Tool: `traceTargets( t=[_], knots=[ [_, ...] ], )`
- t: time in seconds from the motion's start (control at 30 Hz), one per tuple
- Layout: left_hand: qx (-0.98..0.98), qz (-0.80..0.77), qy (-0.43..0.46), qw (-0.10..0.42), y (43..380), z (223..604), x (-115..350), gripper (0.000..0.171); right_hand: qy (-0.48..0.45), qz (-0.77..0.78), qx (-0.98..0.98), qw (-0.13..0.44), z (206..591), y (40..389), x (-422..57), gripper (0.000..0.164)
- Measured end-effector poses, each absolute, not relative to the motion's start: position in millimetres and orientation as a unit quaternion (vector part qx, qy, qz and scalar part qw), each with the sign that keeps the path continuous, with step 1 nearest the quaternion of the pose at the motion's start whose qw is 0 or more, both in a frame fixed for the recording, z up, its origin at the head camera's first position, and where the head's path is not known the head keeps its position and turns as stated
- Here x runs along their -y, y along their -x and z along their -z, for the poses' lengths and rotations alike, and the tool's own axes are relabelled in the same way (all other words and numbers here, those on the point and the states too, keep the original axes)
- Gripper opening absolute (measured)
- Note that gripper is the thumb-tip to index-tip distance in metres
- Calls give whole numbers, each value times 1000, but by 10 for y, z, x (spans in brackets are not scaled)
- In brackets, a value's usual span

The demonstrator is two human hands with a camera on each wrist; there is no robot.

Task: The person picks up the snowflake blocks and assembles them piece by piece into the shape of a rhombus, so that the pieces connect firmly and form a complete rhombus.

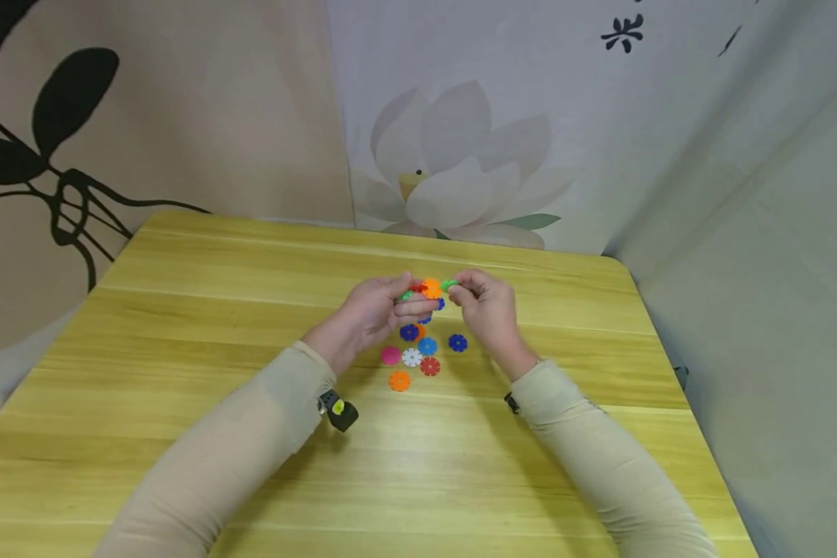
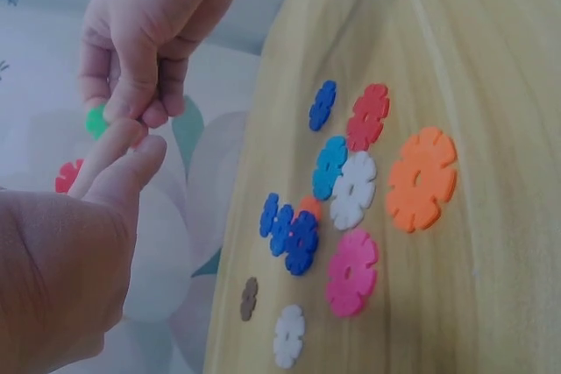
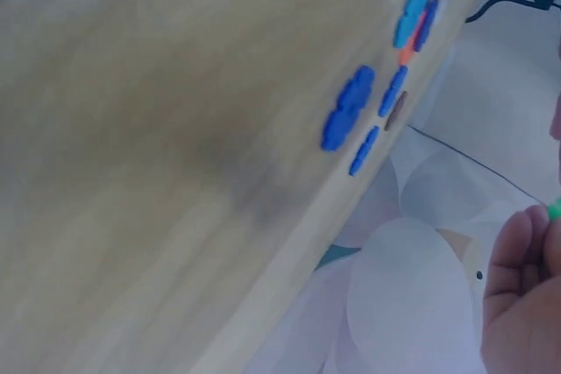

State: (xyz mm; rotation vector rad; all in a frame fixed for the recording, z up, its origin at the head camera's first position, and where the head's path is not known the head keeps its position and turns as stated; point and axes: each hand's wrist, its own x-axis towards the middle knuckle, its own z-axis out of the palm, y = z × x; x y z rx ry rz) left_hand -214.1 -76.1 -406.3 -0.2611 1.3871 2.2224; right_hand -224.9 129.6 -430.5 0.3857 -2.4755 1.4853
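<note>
Above the table, my left hand (image 1: pixel 373 311) holds a small cluster of notched plastic flower discs between thumb and fingers. An orange disc (image 1: pixel 431 287) faces up in it, with a red disc (image 1: pixel 417 287) and a bit of a green disc (image 1: pixel 406 295) beside it. My right hand (image 1: pixel 490 308) pinches another green disc (image 1: pixel 449 285) at the orange one's right edge. In the left wrist view, fingers hide most of this green disc (image 2: pixel 95 122), and a red disc (image 2: pixel 67 175) peeks out behind my left hand. Only a sliver of green shows by my right hand (image 3: pixel 526 291) in the right wrist view.
Loose discs lie on the wooden table (image 1: pixel 202 325) below the hands: a pink disc (image 2: pixel 352 273), an orange disc (image 2: pixel 422 179), a red disc (image 1: pixel 429 366), white discs (image 2: pixel 353 191), a light blue disc (image 1: pixel 427 346), a brown disc (image 2: pixel 249 299) and several dark blue discs (image 1: pixel 458 342). A patterned curtain (image 1: pixel 474 116) hangs behind.
</note>
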Motion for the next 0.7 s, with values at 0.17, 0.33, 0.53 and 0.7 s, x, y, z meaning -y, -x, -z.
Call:
traceTargets(
  t=[0.17, 0.33, 0.53, 0.7],
  knots=[
    [-516, -813, 105, 250, 2139, 4106, 764, 49, -139, -504, 844, 122, 4369, 2231, -1258, 7],
    [-517, -811, 116, 249, 2126, 4120, 761, 48, -139, -511, 838, 132, 4440, 2196, -1217, 4],
    [-524, -803, 117, 260, 2126, 4126, 814, 46, -164, -501, 837, 145, 4500, 2158, -1185, 5],
    [-518, -802, 101, 281, 2153, 4090, 873, 43, -202, -481, 840, 150, 4478, 2152, -1219, 8]
  ],
)
